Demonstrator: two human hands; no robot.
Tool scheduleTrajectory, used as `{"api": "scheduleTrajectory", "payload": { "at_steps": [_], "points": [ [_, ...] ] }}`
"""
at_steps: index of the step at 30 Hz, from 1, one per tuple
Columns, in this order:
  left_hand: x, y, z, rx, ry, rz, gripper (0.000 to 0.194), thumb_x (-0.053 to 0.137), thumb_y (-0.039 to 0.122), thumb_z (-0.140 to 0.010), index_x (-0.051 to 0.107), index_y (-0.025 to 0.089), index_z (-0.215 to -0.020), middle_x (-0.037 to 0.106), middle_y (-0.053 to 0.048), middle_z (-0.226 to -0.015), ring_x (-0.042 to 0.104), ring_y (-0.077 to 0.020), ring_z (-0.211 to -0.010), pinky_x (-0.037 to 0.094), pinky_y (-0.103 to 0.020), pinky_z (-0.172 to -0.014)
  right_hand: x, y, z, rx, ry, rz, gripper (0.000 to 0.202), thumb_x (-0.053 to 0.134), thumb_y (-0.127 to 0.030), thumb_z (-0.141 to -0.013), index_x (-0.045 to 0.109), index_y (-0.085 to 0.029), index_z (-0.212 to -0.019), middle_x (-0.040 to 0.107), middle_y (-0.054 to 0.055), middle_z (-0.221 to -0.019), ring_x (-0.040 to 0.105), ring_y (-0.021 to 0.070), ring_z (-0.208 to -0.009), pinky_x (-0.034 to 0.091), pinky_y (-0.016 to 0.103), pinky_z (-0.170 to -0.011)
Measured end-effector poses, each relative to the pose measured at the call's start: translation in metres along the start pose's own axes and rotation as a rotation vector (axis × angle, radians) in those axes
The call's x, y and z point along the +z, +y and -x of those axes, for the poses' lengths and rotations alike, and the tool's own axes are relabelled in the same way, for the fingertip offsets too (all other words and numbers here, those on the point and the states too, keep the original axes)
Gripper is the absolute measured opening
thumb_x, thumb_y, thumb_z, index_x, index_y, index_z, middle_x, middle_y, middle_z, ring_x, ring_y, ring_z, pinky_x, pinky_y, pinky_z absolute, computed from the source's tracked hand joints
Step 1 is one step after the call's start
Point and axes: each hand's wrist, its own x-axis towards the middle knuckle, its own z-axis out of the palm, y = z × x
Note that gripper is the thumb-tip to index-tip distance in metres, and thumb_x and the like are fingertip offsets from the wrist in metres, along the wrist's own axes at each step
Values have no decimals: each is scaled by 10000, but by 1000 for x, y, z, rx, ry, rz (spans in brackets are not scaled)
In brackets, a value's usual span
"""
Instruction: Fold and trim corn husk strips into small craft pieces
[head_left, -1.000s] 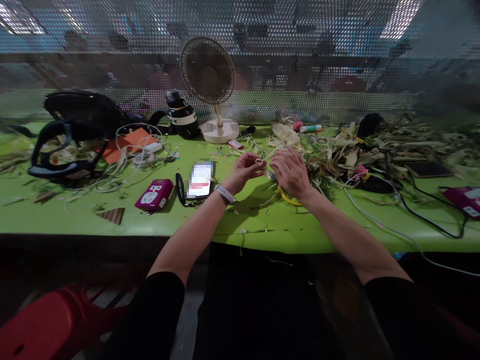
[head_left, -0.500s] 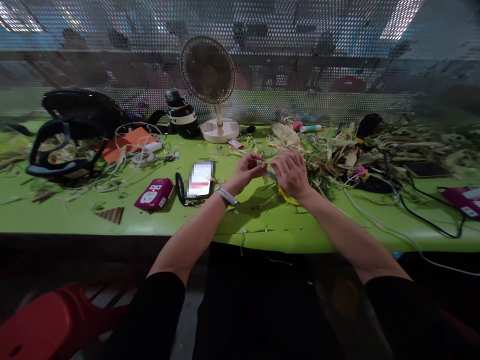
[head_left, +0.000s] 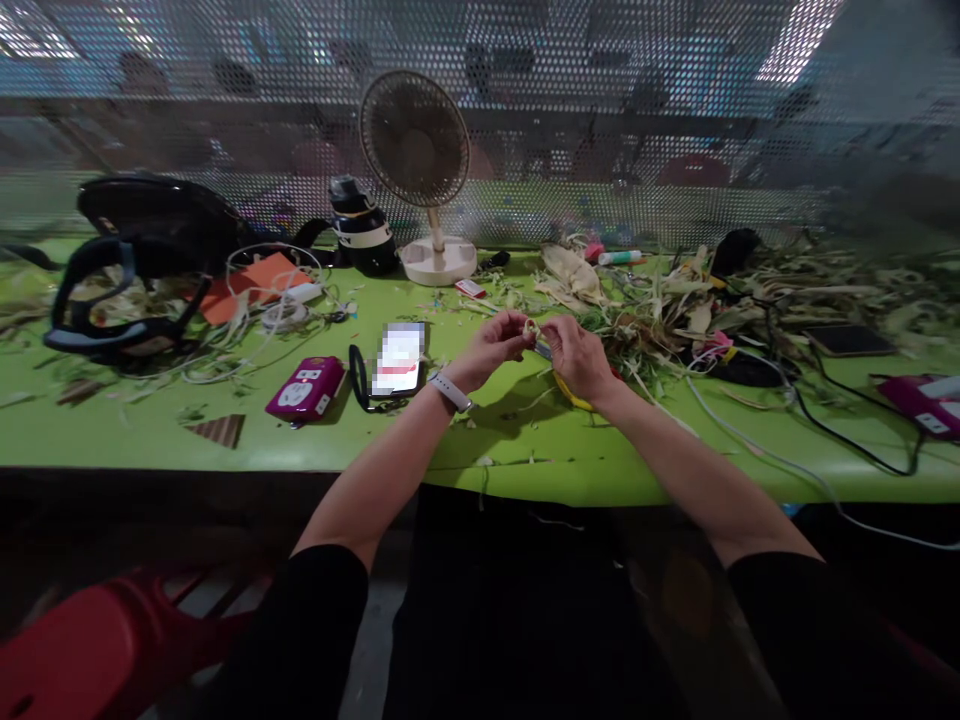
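Note:
My left hand (head_left: 491, 350), with a pale watch band on its wrist, is closed in a pinch on a small curled strip of pale dried husk (head_left: 531, 329). Facing it across a narrow gap, my right hand (head_left: 577, 358) is closed around scissors with yellow and red handles (head_left: 574, 394). The grey metal end of the scissors (head_left: 543, 349) points at the left fingertips, just below the strip. My right palm and fingers hide most of the tool. Both hands hover over the green tabletop (head_left: 517, 430).
A heap of dried husks (head_left: 675, 310) lies to the right among cables. Left of my hands are a lit phone (head_left: 400, 358) and a purple power socket (head_left: 306, 388). Behind stand a fan (head_left: 415, 140) and a black bottle (head_left: 364, 235). A perforated screen (head_left: 562, 120) borders the table's back.
My right fingers have dropped slightly and drawn back to the left, and the curled strip now shows between the hands. My left hand stays almost in place.

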Motion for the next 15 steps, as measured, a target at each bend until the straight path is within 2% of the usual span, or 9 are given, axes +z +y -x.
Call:
{"api": "scheduleTrajectory", "payload": {
  "at_steps": [3,7,11,15],
  "points": [
    [1,1,-1,-117,-18,105,254,781,185,-691,583,156,-847,624,22,-792,609,-75,-684,478,-236,-678,-1,0,0,-34,3,61,366,301,-384,-1045,604,-189,-983,699,75,-838,628,160,-699,424,257,-607],
    [5,3,-1,-213,3,213,153,712,201,-732,584,174,-812,602,34,-717,554,-60,-601,397,-212,-567,0,3,1,-28,-28,102,360,322,-370,-1042,630,-192,-985,710,70,-848,605,151,-662,406,259,-598],
    [9,2,-1,-199,26,215,162,713,190,-725,554,176,-754,553,52,-646,501,-46,-547,340,-191,-512,2,4,2,21,-22,45,378,303,-389,-1042,615,-176,-1018,711,88,-853,634,166,-693,421,263,-603],
    [10,2,1,-89,17,148,201,755,164,-716,568,169,-789,549,60,-664,474,-31,-555,326,-172,-520,2,4,2,74,-8,-1,377,300,-409,-1038,591,-170,-1021,701,100,-839,659,187,-708,434,275,-589]
  ]
}}
